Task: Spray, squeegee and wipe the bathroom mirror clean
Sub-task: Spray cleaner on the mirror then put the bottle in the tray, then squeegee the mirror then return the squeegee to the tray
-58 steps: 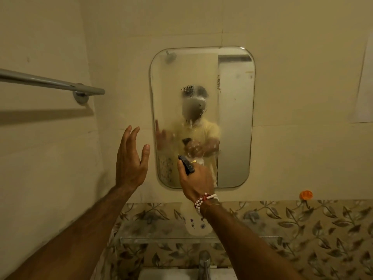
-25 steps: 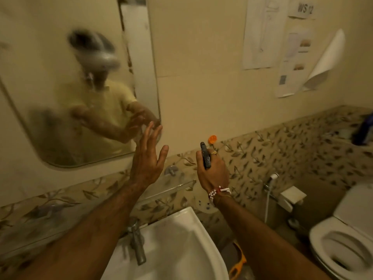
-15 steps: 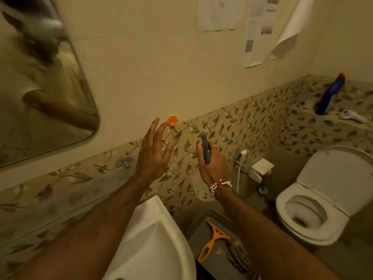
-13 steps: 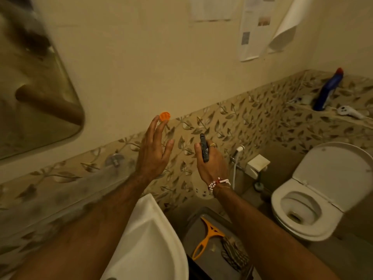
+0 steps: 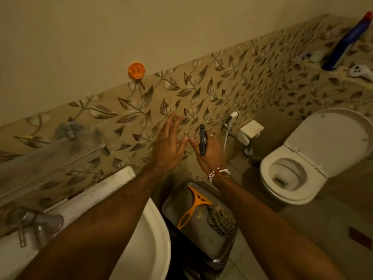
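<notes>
My right hand [image 5: 207,152] is closed around a spray bottle; its black trigger head [image 5: 202,140] sticks up above my fingers and the pale bottle body [image 5: 196,171] hangs below my wrist. My left hand [image 5: 168,146] is held flat beside it, fingers spread, holding nothing. Below both hands a grey tray [image 5: 171,211] sits on a dark stand and holds an orange squeegee [image 5: 194,205] and a striped cloth [image 5: 221,219]. The mirror is out of view.
A white sink [image 5: 149,235] with a metal tap [image 5: 38,229] is at lower left, under a glass shelf [image 5: 50,158]. A white toilet [image 5: 306,164] with raised lid stands at right. A blue bottle [image 5: 345,41] rests on the far ledge. An orange hook [image 5: 136,71] is on the wall.
My view has swung from the mirror rightward and down to the tray beside the sink. Both hands have lowered together, the right one still gripping the spray bottle.
</notes>
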Demonstrator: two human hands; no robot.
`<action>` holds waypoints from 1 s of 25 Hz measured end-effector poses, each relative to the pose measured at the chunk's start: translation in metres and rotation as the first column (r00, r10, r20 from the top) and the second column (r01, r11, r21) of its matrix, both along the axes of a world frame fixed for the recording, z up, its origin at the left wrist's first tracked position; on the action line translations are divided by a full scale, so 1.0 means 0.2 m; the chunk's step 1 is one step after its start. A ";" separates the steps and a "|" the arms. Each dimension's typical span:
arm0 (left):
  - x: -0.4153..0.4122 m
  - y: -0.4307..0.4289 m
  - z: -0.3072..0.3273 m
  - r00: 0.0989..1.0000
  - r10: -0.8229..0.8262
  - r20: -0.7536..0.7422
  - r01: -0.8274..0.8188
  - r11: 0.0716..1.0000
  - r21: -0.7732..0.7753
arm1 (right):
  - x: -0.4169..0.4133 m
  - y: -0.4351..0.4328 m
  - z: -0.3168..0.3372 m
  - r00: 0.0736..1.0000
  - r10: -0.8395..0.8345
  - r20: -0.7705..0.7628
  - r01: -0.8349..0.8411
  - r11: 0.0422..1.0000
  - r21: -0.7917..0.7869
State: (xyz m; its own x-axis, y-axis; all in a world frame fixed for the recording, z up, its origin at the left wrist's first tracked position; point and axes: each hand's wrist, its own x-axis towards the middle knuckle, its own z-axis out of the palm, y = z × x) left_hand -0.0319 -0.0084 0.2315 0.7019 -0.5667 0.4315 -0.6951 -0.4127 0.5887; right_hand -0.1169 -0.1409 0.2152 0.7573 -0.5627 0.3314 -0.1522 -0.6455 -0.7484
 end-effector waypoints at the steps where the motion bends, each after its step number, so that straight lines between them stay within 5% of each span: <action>1: 0.00 -0.01 -0.07 1.000 0.000 -0.021 0.000 1.000 0.009 | 0.01 0.00 -0.06 1.000 0.009 -0.016 -0.009 1.000 0.012; 12: 0.16 0.10 -0.79 0.979 0.126 -0.158 -0.027 0.856 0.517 | 0.06 0.09 -0.82 0.965 0.085 -0.248 -0.048 0.987 0.151; 25: 0.24 0.15 -1.13 0.984 0.079 -0.162 0.072 0.648 0.758 | 0.02 0.18 -1.34 0.886 0.151 -0.438 -0.036 0.965 0.259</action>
State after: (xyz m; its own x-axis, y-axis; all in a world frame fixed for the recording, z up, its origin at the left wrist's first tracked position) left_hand 0.0165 0.0221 0.0054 0.7207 -0.6384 -0.2702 -0.6163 -0.7685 0.1717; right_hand -0.1124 -0.1055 -0.0522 0.8445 -0.4998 -0.1922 -0.4570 -0.4857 -0.7451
